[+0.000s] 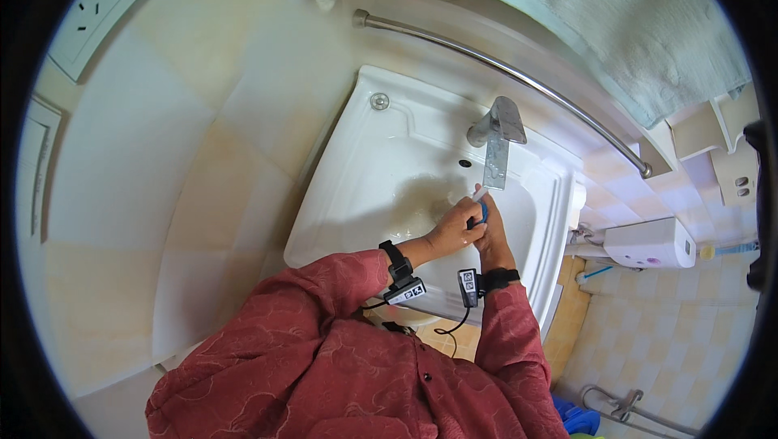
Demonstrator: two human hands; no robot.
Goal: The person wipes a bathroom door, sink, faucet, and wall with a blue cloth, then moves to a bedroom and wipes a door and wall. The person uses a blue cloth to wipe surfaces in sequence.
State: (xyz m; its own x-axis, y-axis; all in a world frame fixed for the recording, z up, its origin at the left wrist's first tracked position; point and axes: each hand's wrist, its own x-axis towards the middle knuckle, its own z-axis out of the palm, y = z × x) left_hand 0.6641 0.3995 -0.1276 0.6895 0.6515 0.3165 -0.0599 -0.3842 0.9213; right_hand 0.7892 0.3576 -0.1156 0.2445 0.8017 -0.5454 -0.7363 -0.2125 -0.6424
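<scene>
Both hands meet over the white ceramic washbasin [364, 177], just below the chrome faucet [506, 123]. My left hand [454, 227] has its fingers curled around a small blue-and-white object [484, 213], whose white end points up toward the spout. Against the object's other side lies my right hand [493, 229]; its grip is partly hidden by the left hand and the object. What the object is cannot be made out. Cloudy-looking water [419, 208] lies in the bowl left of the hands. Each wrist wears a black strap with a small cabled device.
A metal rail [498, 65] runs along the wall behind the basin, with towels [608, 25] hanging above. A wall socket [91, 16] is at upper left. To the right are a white water tank [647, 243] and a shower mixer [626, 405]. A blue plastic item [574, 418] sits at lower right.
</scene>
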